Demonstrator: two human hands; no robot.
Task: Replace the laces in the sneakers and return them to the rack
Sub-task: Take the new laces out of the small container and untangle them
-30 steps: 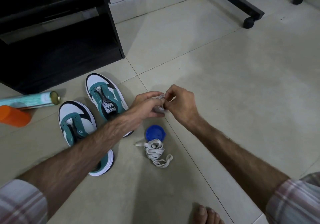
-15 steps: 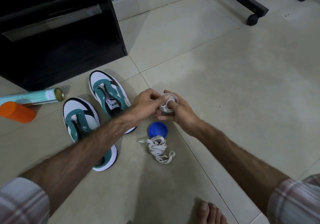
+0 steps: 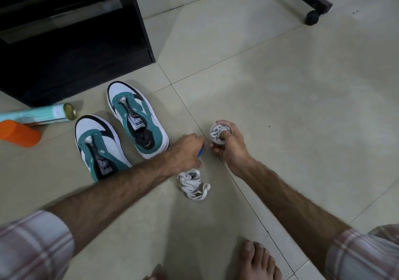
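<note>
Two teal, white and black sneakers stand side by side on the tiled floor with no laces, one farther off [image 3: 138, 117] and one nearer on the left [image 3: 97, 145]. My right hand [image 3: 232, 150] grips a small clear round container [image 3: 218, 133] with a coiled white lace inside. My left hand [image 3: 185, 152] is down on the floor, fingers curled over a blue lid [image 3: 200, 153], of which only a sliver shows. A loose bundle of white laces [image 3: 193, 183] lies just below that hand.
A black shoe rack [image 3: 75, 42] stands at the upper left. A pale teal spray can [image 3: 43, 114] and an orange bottle [image 3: 19, 133] lie left of the sneakers. A black wheeled frame [image 3: 311, 5] is at the back right. My bare foot [image 3: 257, 260] is at the bottom.
My hands have come apart. The left hand dropped from the lace container down onto the blue lid, while the right hand keeps the container and now holds it alone.
</note>
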